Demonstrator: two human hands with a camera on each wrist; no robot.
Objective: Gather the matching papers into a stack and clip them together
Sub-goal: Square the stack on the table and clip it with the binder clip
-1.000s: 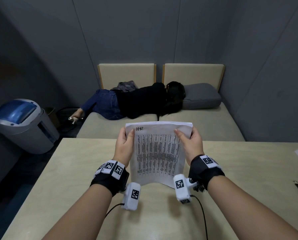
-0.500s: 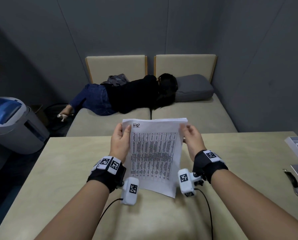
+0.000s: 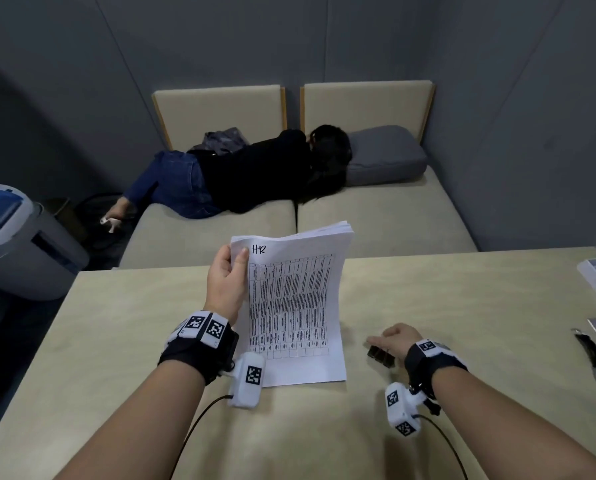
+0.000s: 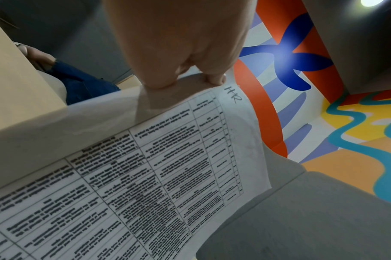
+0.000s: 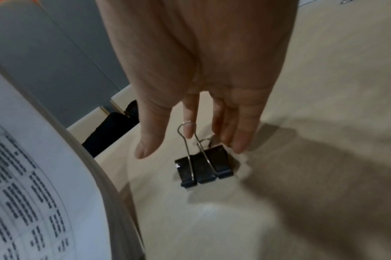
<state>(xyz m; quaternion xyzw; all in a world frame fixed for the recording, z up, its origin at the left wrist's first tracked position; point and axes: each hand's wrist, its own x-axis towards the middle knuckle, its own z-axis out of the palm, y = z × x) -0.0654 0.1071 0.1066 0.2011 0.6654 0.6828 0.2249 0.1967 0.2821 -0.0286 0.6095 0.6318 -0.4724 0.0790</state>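
On the beige table [image 3: 463, 306], the left hand [image 3: 225, 289] pinches the upright white printed paper stack [image 3: 296, 303] at its top-left corner. The right hand [image 3: 395, 339], fingers extended and apart, hovers just above the black metal binder clip [image 5: 203, 166], right of the stack.

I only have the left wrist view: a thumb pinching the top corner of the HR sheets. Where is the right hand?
Observer: The right hand is low over the table, to the right of the stack of papers and not touching it.
Operator: Does it have a clip?
Observer: Not yet. A black binder clip lies on the table under its straight fingers; no finger curls round it.
Operator: Is the stack lying flat?
Observer: No. The left hand holds it upright, and its bottom edge appears to rest on the table.
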